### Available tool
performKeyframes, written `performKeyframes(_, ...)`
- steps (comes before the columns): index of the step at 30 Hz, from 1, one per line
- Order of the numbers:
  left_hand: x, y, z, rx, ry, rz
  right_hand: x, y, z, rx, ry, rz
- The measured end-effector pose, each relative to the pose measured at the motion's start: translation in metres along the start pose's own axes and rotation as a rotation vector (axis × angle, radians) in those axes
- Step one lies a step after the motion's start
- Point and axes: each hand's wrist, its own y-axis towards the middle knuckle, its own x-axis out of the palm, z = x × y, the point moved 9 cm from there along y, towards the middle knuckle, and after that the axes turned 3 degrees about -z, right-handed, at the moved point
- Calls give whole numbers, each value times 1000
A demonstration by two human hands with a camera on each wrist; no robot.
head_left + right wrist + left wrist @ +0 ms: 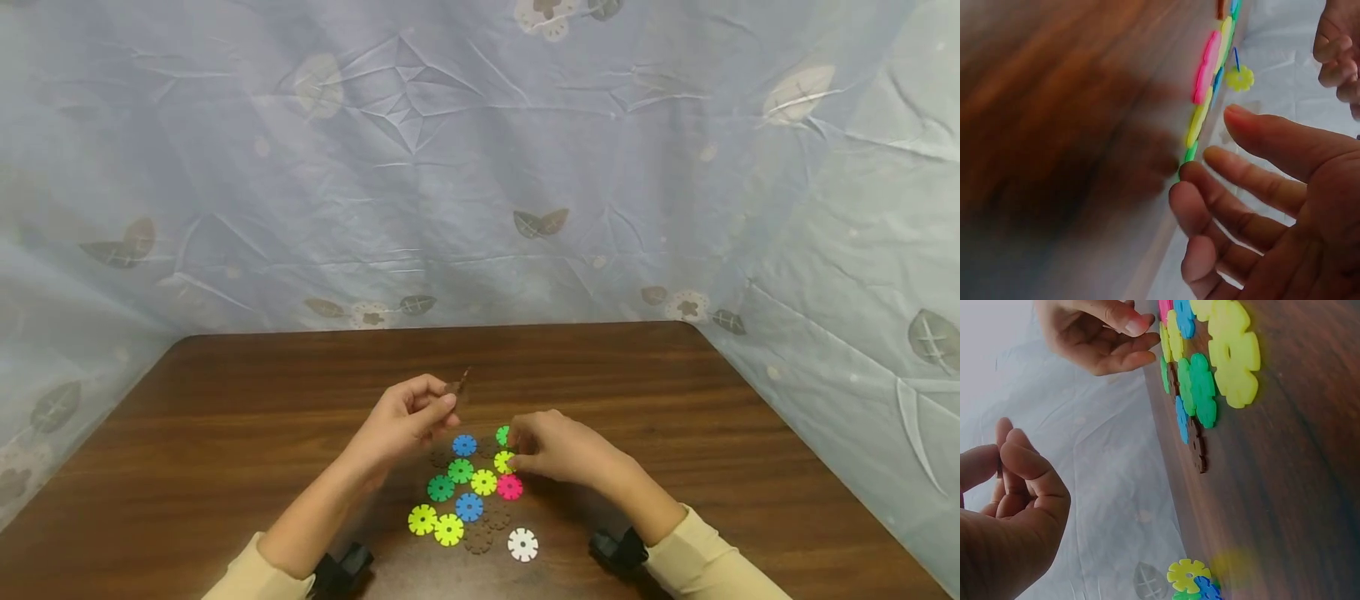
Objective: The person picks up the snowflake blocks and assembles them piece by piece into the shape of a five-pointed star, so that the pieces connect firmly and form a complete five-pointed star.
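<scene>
My left hand [412,421] is raised above the table and pinches a brown notched disc [463,382] between thumb and fingers. Part of it shows edge-on, and I cannot tell whether it is one disc or two. Low over the right side of the disc group, my right hand [566,450] hovers near a green disc [503,435] and a yellow disc [504,462]. In the right wrist view its thumb and fingers stand apart with nothing between them. A pink disc [510,487] and a blue disc [464,445] lie close by.
More flat notched discs lie on the brown table [262,417]: yellow, green, blue, brown, and a white disc [522,545] at the front. In the left wrist view, a yellow disc [1189,575] stands by blue and green ones. Patterned cloth [420,208] surrounds the table.
</scene>
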Motion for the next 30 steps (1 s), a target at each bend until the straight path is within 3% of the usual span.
performKeyframes(8,5,0,0,18,36,-26,9,8,-4,110,-38,-75)
performKeyframes(14,7,-1,3,28,45,-43,5,7,-8,44,-4,-55)
performKeyframes(18,8,-2,3,31,44,-44,-3,5,-11,-58,32,-2)
performKeyframes(23,8,-2,0,25,34,-46,-18,2,-15,-103,89,77)
performKeyframes(30,10,-2,1,48,43,-67,-59,-16,-39,-232,187,353)
